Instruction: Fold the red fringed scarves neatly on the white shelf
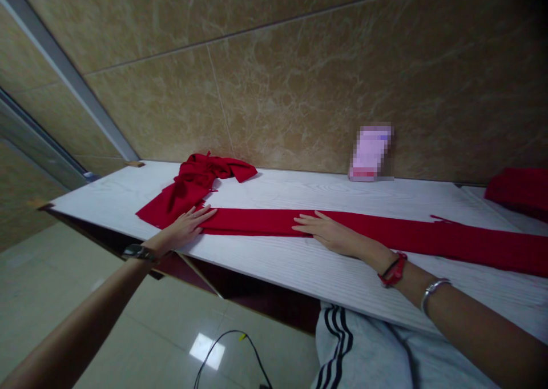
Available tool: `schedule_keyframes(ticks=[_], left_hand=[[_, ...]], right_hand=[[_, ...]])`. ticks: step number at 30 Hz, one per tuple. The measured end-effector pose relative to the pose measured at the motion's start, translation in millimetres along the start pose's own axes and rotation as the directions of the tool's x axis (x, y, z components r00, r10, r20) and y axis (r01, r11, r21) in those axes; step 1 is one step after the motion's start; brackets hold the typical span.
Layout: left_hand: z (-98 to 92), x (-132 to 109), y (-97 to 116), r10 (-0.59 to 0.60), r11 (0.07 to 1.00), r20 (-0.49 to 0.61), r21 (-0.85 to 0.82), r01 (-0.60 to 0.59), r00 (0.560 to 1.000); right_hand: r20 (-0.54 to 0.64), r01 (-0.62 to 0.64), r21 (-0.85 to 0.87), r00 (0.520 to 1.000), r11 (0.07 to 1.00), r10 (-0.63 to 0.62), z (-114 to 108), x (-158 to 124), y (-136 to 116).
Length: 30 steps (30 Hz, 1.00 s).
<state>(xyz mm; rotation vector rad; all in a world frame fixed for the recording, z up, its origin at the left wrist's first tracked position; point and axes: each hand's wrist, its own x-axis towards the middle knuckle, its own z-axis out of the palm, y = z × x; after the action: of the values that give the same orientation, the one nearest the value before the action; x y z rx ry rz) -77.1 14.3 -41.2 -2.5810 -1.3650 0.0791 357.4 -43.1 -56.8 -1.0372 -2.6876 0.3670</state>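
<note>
Head view: red strip [257, 222] runs lengthwise left-right beneath outspread hands [188, 226] [331, 232], gripping nothing

On the tabletop [291, 192], which you see as white grained wood, your cloth strip [257, 222] looks matt and smooth. Behind the tabletop, you face glossy, veined stone-like wall panels [278, 103]; below it, shiny floor tiles [162, 337].

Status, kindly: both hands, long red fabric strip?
Left hand, right hand: on long red fabric strip. Strip: flat along white grained tabletop. Crumpled red fabric by left hand.
</note>
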Motion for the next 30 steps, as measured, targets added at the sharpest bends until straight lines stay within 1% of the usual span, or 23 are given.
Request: schedule_keyframes(ticks=[2, 3, 6, 8, 9, 10, 11, 13, 14, 15, 16, 17, 18, 19, 21, 23, 25, 26, 28, 30], left_hand=[[-0.8, 4, -3, -0.077, 0.997, 0.027, 0.020, 0.076, 0.997], [-1.7, 7, -5, -0.140, 0.990, 0.035, 0.041, 0.138, 0.990], [-5.2, 13, -7, -0.343, 0.931, -0.002, 0.130, 0.340, 0.939], [-8.4, 17, -5, -0.414, 0.896, -0.012, 0.173, 0.410, 0.910], [-10.4, 18, -2, -0.422, 0.891, -0.002, 0.183, 0.415, 0.907], [-12.7, 20, 1, -0.402, 0.901, 0.014, 0.182, 0.393, 0.915], [-15.3, 21, 5, -0.353, 0.924, 0.029, 0.168, 0.343, 0.935], [-20.4, 23, 16, -0.173, 0.980, 0.049, 0.107, 0.167, 0.984], [-22.5, 24, 21, -0.062, 0.996, 0.058, 0.067, 0.058, 0.996], [-24.0, 24, 26, 0.039, 0.999, 0.071, 0.027, -0.041, 0.997], [-24.8, 23, 31, 0.111, 0.994, 0.088, -0.012, -0.110, 0.990], [-24.8, 23, 34, 0.146, 0.989, 0.100, -0.045, -0.142, 0.984], [-24.1, 21, 37, 0.148, 0.987, 0.098, -0.071, -0.141, 0.984], [-22.8, 20, 38, 0.126, 0.989, 0.085, -0.092, -0.118, 0.988], [-18.7, 16, 38, 0.046, 0.992, 0.065, -0.121, -0.038, 0.997], [-14.8, 12, 36, -0.038, 0.990, 0.109, -0.134, 0.053, 0.993], [-13.9, 11, 33, -0.067, 0.983, 0.188, -0.157, 0.097, 0.980], [-15.2, 13, 32, -0.074, 0.979, 0.206, -0.171, 0.110, 0.976], [-20.3, 19, 35, -0.108, 0.974, 0.175, -0.176, 0.139, 0.979], [-26.1, 29, 46, -0.173, 0.975, 0.076, -0.128, 0.181, 0.982]], right_hand=[[0.003, -0.006, -0.002, 1.000, 1.000, 0.006, 0, 0, 0], [0.005, -0.006, -0.003, 1.000, 1.000, 0.006, -1, 0, -1], [0.019, 0.001, -0.016, 1.000, 1.000, -0.001, -2, 0, -2], [0.030, 0.001, -0.027, 1.000, 1.000, 0.000, -3, 0, -2], [0.035, 0.000, -0.030, 0.999, 1.000, 0.001, -3, 0, -2], [0.038, -0.001, -0.030, 0.999, 1.000, 0.002, -4, 0, -2], [0.039, -0.002, -0.026, 0.999, 1.000, 0.003, -4, 0, -3], [0.038, -0.006, -0.016, 0.999, 1.000, 0.006, -4, 0, -3], [0.036, -0.009, -0.013, 0.999, 1.000, 0.010, -4, 1, -2], [0.031, -0.016, -0.010, 0.999, 1.000, 0.016, -3, 1, -2], [0.022, -0.024, -0.008, 0.999, 1.000, 0.025, -3, 1, -1], [0.010, -0.034, -0.002, 0.999, 0.999, 0.034, -2, 1, -1], [-0.006, -0.045, 0.006, 0.999, 0.999, 0.045, -2, 1, 0], [-0.024, -0.054, 0.013, 0.998, 0.998, 0.054, -1, 1, 0], [-0.046, -0.051, 0.012, 0.998, 0.999, 0.052, 0, 1, 1], [-0.039, -0.022, -0.021, 0.999, 1.000, 0.021, 0, 1, 0], [-0.020, 0.002, -0.058, 1.000, 0.998, -0.003, 0, 0, 0], [-0.012, 0.004, -0.068, 1.000, 0.998, -0.005, -1, 0, -1], [-0.003, -0.005, -0.069, 1.000, 0.998, 0.005, -1, -1, -1], [0.001, -0.017, -0.062, 1.000, 0.998, 0.017, -1, -1, -1]])
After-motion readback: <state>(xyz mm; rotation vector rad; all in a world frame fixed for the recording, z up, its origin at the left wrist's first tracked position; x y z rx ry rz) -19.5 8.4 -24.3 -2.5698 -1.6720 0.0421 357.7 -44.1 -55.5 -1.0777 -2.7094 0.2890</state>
